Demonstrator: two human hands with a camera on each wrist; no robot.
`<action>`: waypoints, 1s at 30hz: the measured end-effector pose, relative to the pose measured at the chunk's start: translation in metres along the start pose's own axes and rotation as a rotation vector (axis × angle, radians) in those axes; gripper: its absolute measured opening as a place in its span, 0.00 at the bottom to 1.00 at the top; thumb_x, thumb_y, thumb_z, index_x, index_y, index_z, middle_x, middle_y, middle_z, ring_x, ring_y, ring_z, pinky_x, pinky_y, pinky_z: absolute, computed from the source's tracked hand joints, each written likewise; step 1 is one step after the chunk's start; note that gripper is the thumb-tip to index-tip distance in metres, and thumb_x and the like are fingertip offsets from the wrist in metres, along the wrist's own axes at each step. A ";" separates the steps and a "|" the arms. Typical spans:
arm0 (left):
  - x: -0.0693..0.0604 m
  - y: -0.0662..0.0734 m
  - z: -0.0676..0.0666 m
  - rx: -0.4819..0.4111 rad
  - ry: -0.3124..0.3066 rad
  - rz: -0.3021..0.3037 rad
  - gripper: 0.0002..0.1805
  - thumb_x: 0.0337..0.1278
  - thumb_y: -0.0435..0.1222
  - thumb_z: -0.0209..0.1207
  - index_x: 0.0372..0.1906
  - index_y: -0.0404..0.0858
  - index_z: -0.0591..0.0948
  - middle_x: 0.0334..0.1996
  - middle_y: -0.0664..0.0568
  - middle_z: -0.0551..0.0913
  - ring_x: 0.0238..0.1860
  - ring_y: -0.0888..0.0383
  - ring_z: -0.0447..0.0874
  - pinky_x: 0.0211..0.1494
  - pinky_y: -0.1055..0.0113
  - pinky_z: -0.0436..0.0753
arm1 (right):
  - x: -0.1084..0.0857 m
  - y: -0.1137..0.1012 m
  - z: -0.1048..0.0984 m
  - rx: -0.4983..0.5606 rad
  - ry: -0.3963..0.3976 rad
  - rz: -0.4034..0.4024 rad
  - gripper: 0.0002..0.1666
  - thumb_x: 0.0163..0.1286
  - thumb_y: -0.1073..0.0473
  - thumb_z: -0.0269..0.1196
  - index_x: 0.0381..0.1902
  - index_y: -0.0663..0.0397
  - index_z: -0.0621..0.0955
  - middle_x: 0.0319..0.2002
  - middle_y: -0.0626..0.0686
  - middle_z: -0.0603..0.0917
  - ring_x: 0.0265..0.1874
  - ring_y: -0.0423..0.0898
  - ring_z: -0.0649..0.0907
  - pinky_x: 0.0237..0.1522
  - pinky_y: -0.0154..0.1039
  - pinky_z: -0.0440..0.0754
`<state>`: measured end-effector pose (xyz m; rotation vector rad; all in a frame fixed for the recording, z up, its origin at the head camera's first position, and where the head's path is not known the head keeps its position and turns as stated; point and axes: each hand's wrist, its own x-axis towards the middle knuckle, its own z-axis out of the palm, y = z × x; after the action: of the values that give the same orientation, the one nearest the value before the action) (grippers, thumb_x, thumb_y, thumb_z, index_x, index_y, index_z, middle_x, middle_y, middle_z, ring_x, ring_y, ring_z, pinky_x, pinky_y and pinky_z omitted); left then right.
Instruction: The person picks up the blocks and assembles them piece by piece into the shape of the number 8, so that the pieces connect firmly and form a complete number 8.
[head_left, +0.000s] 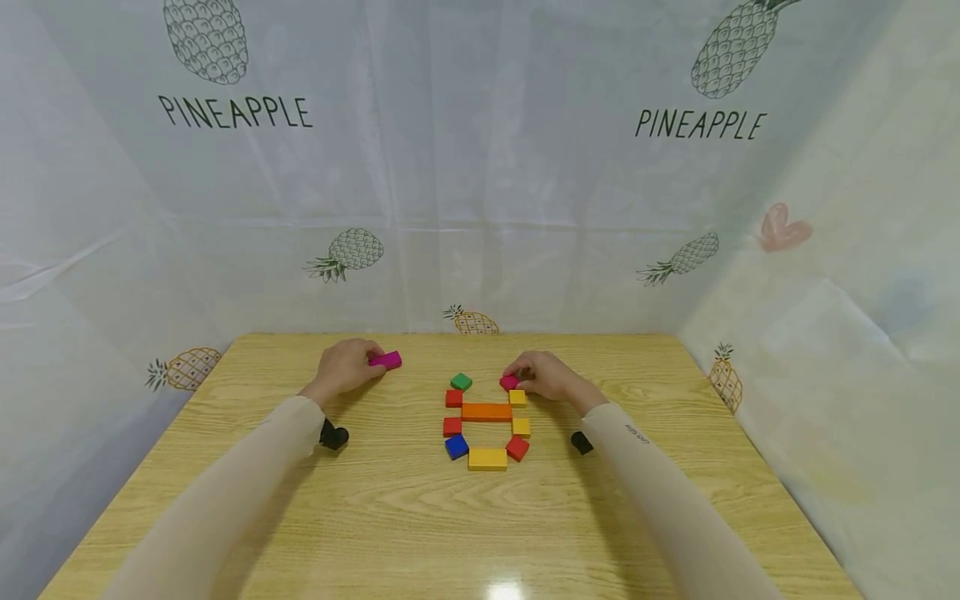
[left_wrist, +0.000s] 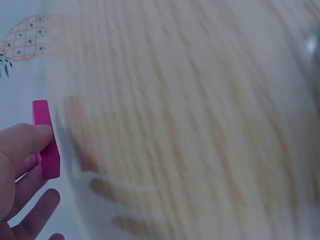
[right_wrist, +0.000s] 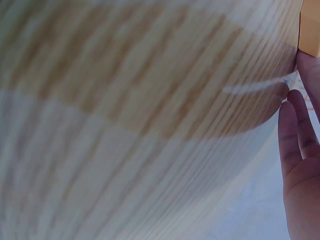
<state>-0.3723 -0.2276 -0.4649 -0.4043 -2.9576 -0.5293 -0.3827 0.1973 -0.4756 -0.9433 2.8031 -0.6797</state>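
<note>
My left hand pinches a magenta rectangular block toward the back left of the table. In the left wrist view the thumb lies against the side of this magenta block, and the lower fingers are spread. At the arrangement's upper right, my right hand holds a small pink block by thumb and fingers. Close by sits a yellow block. The right wrist view shows only part of the right hand; the pink block is out of sight there.
Red blocks, a green block, a blue block, a long orange block and a wide yellow block form a ring-like figure with a crossbar on the wooden table. A pineapple-print cloth hangs behind.
</note>
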 end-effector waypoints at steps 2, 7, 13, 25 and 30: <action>0.003 0.006 -0.001 -0.006 0.002 0.012 0.14 0.65 0.42 0.72 0.52 0.42 0.90 0.44 0.48 0.91 0.39 0.52 0.84 0.42 0.53 0.79 | 0.000 0.001 0.000 0.002 -0.002 0.005 0.18 0.74 0.66 0.69 0.59 0.49 0.88 0.56 0.53 0.86 0.53 0.52 0.85 0.61 0.50 0.83; 0.010 0.025 -0.003 -0.026 -0.011 0.042 0.14 0.66 0.42 0.72 0.52 0.42 0.90 0.45 0.49 0.91 0.40 0.51 0.83 0.43 0.54 0.79 | -0.001 0.000 0.000 0.015 -0.005 0.014 0.19 0.74 0.67 0.69 0.59 0.49 0.88 0.56 0.53 0.86 0.54 0.52 0.84 0.62 0.50 0.83; 0.016 0.053 -0.005 -0.020 -0.014 0.086 0.12 0.67 0.42 0.71 0.52 0.44 0.90 0.47 0.50 0.91 0.46 0.49 0.86 0.51 0.50 0.81 | -0.001 0.000 0.000 0.000 -0.003 0.003 0.19 0.74 0.67 0.69 0.60 0.49 0.88 0.56 0.53 0.86 0.54 0.52 0.85 0.61 0.50 0.83; 0.036 0.100 0.003 -0.017 -0.051 0.188 0.13 0.64 0.43 0.74 0.50 0.45 0.91 0.45 0.53 0.91 0.46 0.51 0.85 0.54 0.53 0.81 | -0.002 0.000 0.000 -0.010 -0.007 0.005 0.18 0.74 0.66 0.68 0.60 0.49 0.88 0.56 0.53 0.86 0.55 0.52 0.85 0.62 0.50 0.83; 0.043 0.117 0.009 -0.027 -0.085 0.179 0.14 0.65 0.43 0.74 0.52 0.45 0.90 0.49 0.53 0.91 0.50 0.51 0.86 0.59 0.52 0.81 | -0.001 0.000 0.001 -0.015 -0.003 -0.005 0.18 0.74 0.67 0.68 0.60 0.49 0.88 0.55 0.53 0.86 0.54 0.53 0.85 0.62 0.50 0.83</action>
<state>-0.3810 -0.1083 -0.4282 -0.7033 -2.9564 -0.5441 -0.3822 0.1977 -0.4765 -0.9531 2.8084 -0.6576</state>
